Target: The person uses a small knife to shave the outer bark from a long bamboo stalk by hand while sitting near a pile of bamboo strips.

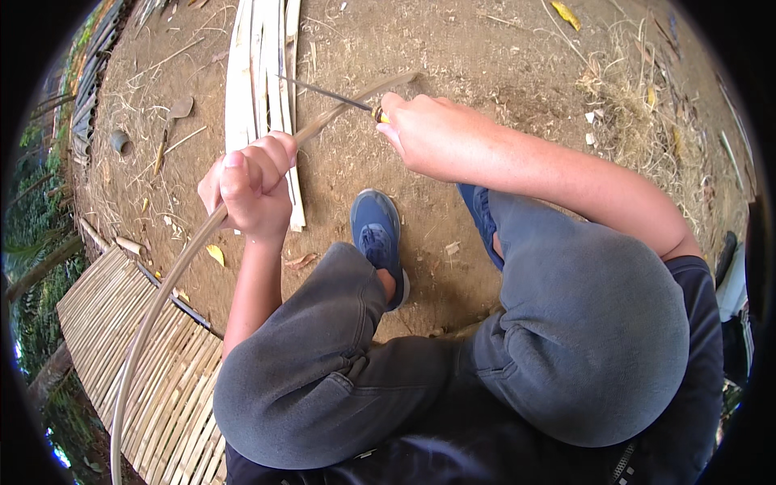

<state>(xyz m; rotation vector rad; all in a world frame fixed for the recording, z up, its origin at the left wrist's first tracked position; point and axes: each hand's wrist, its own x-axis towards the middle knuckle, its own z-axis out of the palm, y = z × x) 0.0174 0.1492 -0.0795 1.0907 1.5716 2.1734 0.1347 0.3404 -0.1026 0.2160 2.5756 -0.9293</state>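
My left hand (252, 182) is closed around a long, thin brown strip of cane or split bamboo (184, 255). The strip bends down in an arc toward the lower left, and its upper end reaches past my fist to the right. In my right hand (428, 133) is a knife (327, 93) with a yellow handle and a narrow dark blade pointing left. The blade crosses the strip's upper part beyond my left fist; whether it touches cannot be made out. The fingertips around the handle are partly hidden.
Pale split strips (246, 73) lie on the dirt ground ahead. A slatted bamboo panel (121, 323) sits at lower left. Farther left are a small spade-like tool (179, 107) and a grey cup-like object (120, 141). Dry fibres (630, 89) are scattered at right. My shoes (376, 230) rest below my hands.
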